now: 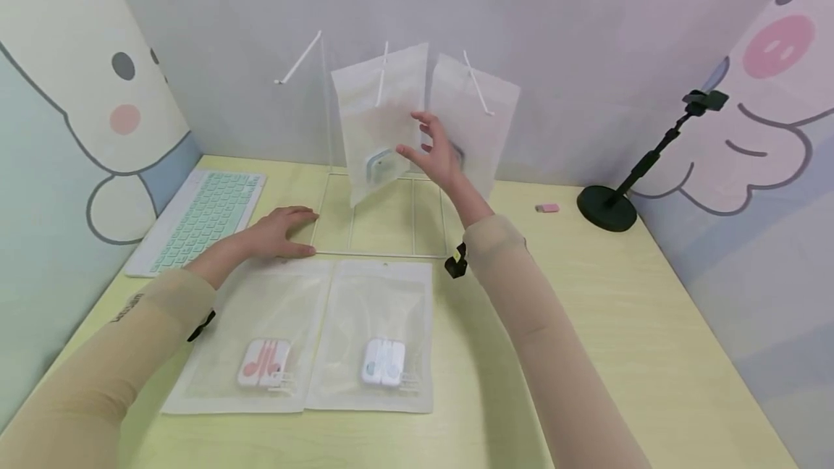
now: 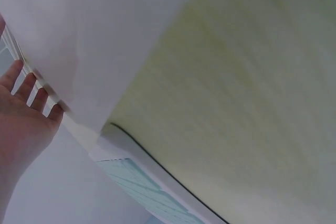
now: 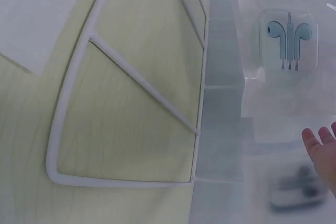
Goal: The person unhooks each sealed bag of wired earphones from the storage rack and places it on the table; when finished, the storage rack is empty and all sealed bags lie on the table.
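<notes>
Right hand (image 1: 435, 154), upper centre of frame: fingers parted, gripping nothing, between left hanging pouch (image 1: 365, 121) and right hanging pouch (image 1: 487, 121); contact unclear. Left hand (image 1: 280, 234), left of centre: fingers extended at white rack's (image 1: 380, 255) edge. Flat pouches (image 1: 378, 302), lower centre-left, on table (image 1: 651, 324).

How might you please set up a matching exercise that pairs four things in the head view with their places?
1. Keyboard
2. Pink earphones
3. Black stand
4. Right hand

A. Inside the left flat-lying pouch
B. Raised at the hanging pouches
C. Back right of the table
D. Left side of the table

Pairs: 1-D, 2-A, 3-C, 4-B
</notes>
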{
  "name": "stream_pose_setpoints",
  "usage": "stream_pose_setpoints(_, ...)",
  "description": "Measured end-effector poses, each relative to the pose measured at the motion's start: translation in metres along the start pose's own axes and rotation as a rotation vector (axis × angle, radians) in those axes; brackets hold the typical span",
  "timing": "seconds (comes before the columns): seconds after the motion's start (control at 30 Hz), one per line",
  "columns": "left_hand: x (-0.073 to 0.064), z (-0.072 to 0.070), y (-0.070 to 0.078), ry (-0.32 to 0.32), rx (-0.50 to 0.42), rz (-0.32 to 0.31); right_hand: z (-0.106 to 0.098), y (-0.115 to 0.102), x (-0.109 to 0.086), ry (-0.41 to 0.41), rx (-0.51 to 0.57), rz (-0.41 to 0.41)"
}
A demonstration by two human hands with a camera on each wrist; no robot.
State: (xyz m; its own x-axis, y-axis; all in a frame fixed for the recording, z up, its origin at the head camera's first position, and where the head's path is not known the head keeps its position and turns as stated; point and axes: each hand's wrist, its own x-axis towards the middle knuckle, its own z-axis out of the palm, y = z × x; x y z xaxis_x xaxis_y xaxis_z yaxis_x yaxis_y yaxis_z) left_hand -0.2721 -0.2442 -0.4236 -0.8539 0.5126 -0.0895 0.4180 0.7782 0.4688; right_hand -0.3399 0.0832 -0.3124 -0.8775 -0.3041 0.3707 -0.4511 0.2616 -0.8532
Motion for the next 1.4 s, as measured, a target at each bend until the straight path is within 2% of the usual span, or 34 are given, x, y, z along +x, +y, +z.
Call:
stream_pose_setpoints(0.3,0.002,-0.001,0.003,-0.007,-0.006,-0.005,-0.011,0.004,0.002,-0.004,0.032,-0.039)
stream_pose_setpoints(0.7,0.0,-0.003,0.005,-0.005,-0.013,-0.007,-0.013,0.005,-0.01,-0.041,0.014,-0.068)
stream_pose_setpoints(1.03,-0.002,-0.002,0.005,-0.005,-0.002,-0.012,-0.007,0.01,-0.03,-0.143,-0.113,-0.106)
stream_pose_setpoints(1.17,-0.002,-0.001,0.005,-0.001,-0.004,-0.012,-0.004,0.018,-0.036,-0.169,-0.135,-0.155)
stream_pose_setpoints(1.4,-0.002,0.0,0.004,0.0,-0.002,-0.009,-0.005,0.048,-0.039,-0.179,-0.223,-0.251)
